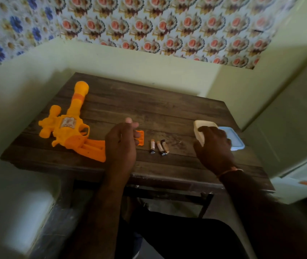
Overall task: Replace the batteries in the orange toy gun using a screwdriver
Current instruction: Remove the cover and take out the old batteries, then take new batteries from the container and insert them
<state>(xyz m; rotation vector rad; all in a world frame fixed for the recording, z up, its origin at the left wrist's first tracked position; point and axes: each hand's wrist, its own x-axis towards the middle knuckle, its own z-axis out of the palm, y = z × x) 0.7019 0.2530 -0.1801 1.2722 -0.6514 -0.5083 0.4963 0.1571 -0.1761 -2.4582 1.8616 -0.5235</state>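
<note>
The orange toy gun (68,128) lies flat on the dark wooden table (167,113), barrel pointing away from the person, its grip ending just to the outer side of the left hand's (120,146) knuckles. The grip shows an open slot along its length, so the battery bay appears uncovered. The small orange battery cover (141,138) lies on the table right at the left fingertips, partly hidden behind them. Three batteries (159,147) lie side by side between the two hands, nearer the left fingers than the right.

Judging from this, the cover is already off and cells are out of the gun; whether these three are the old ones or the new ones cannot be told. What seems left is seating fresh cells, refitting the cover and screwing it down. No screwdriver is visible.

The left hand's fingers are loosely curled over the cover, thumb raised; whether they pinch it or only hover at it cannot be told. The right hand (214,146) curls its fingers round a pale, cream-coloured container (199,131), holding it tilted just above the table. A blue-rimmed lid (233,139) lies beyond those fingers, partly under the hand.
</note>
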